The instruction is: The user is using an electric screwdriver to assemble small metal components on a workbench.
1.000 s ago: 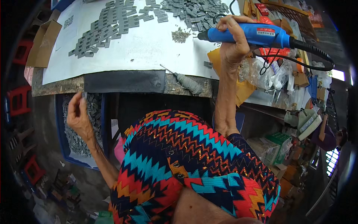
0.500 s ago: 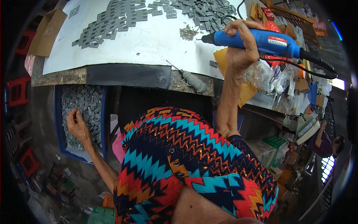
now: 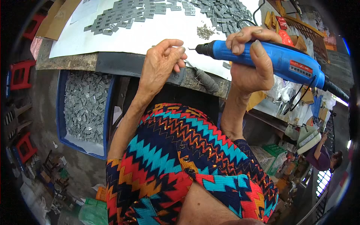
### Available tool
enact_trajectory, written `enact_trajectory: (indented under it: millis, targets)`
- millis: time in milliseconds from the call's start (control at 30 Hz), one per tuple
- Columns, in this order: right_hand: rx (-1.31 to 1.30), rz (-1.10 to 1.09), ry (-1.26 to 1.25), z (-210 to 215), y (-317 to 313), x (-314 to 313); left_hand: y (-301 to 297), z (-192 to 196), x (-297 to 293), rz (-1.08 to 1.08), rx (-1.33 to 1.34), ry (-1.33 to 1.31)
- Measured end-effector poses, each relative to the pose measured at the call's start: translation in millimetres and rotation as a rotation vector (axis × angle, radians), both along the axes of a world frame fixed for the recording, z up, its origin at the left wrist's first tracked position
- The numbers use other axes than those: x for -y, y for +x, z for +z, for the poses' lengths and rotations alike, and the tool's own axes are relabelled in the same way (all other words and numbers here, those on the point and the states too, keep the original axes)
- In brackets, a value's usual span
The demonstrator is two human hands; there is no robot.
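A blue electric screwdriver (image 3: 279, 62) with a black nose lies level in my right hand (image 3: 251, 69), its thin bit pointing left over the white-covered bench. Just short of the bit, my left hand (image 3: 157, 69) has its thumb and index finger pinched together. Whatever sits between those fingertips, if anything, is too small or hidden to make out. A little heap of tiny screws (image 3: 205, 32) lies beyond the screwdriver's nose. Grey rectangular plastic pieces (image 3: 127, 15) are laid in overlapping rows at the far left, and more form a loose pile (image 3: 228, 15) at the far right.
A blue bin (image 3: 60, 108) filled with similar grey pieces stands low at the left. A tool with a grey wrapped handle (image 3: 207, 81) rests at the bench's front edge. Cardboard (image 3: 60, 18) stands at the left; at the far right is another person (image 3: 318, 157).
My left hand has come up from the bin of grey pieces to the screwdriver's bit, its fingers now pinched. My right hand has brought the screwdriver slightly nearer and lower.
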State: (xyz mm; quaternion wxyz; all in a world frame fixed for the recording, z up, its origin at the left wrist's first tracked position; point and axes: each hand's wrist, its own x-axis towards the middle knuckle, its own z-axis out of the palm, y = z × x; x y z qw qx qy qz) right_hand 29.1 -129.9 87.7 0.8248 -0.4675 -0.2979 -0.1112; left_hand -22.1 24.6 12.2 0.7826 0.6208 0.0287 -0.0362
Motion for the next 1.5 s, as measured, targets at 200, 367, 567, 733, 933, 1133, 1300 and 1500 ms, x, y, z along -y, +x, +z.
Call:
enact_trajectory:
  millis: [200, 367, 567, 733, 933, 1133, 1300, 1500]
  targets:
    - [-0.023, 0.006, 0.009, 5, -3, -5, 6, -10, 8, -0.05, -0.045, -0.22]
    - [-0.025, 0.019, 0.004, 5, -3, -8, 8, -15, 7, -0.038, -0.057, -0.317]
    - [0.048, 0.041, -0.079, 5, -4, -3, 8, -14, 1, -0.111, -0.161, -0.559]
    - [-0.008, 0.03, 0.062, 10, -7, -10, 7, -14, 0, -0.115, -0.207, -0.72]
    - [0.092, 0.061, -0.054, 5, -3, -2, 6, -18, 1, -0.121, -0.189, -0.76]
    - [0.09, 0.088, -0.044, 6, -2, -1, 6, -16, 1, -0.115, -0.209, -0.756]
    - [0.02, 0.057, 0.044, 9, -5, -8, 7, -21, 1, -0.132, -0.195, -0.752]
    - [0.013, 0.075, 0.059, 9, -5, -9, 7, -22, 1, -0.142, -0.19, -0.749]
